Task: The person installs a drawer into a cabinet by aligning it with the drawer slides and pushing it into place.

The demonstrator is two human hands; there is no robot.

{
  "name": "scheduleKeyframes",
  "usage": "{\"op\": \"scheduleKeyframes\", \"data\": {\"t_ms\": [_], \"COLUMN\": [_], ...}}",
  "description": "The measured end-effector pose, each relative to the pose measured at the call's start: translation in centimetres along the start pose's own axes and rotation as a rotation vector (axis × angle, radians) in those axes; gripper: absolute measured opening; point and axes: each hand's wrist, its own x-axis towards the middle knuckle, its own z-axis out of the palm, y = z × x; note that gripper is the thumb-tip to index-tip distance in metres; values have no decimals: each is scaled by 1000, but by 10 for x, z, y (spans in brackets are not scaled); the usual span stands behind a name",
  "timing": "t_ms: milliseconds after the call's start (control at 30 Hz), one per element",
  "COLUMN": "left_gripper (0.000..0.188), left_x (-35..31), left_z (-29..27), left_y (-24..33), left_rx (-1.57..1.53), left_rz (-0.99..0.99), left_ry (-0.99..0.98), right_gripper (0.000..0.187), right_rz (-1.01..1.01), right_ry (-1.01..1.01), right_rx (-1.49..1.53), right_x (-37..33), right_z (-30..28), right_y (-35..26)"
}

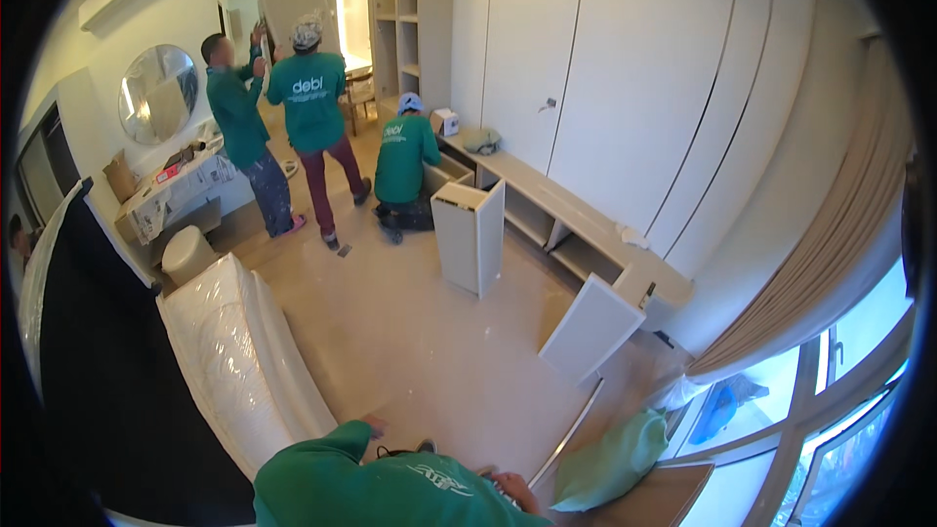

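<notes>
At the lower edge are my green sleeves and shirt front. My left hand [375, 425] extends past its cuff near the plastic-wrapped mattress [229, 351]; its fingers look apart, with nothing visible in them. My right hand [517, 490] is low in front of me, its fingers curled near a small dark and pale object that I cannot make out. A dark shoe [427, 446] shows between the hands. Beside the right hand, a long thin strip [568, 431] lies on the floor, next to a full pale green sack [615, 459].
A white cabinet drawer unit [468, 239] and a loose white panel [593, 327] stand before the long low cabinet [576, 205]. One co-worker [402, 156] crouches there; two others [307, 98] [239, 122] stand by a tall panel [301, 5]. Windows are at right.
</notes>
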Motion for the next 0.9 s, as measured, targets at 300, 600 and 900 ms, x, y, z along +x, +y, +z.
{"op": "scheduleKeyframes", "data": {"t_ms": [300, 600, 900], "left_gripper": [32, 32, 28], "left_x": [-62, -11, 51], "left_z": [2, -68, -192], "left_y": [-93, -151, -174], "left_rx": [-504, -84, -571], "left_rz": [-424, 98, 61], "left_ry": [113, 114, 227], "right_gripper": [33, 28, 33], "right_rz": [366, 348, 442], "right_ry": [174, 308, 186], "right_rx": [531, 666, 491], "right_x": [2, 64, 154], "right_z": [-59, -38, 27], "right_y": [17, -26, -170]}}
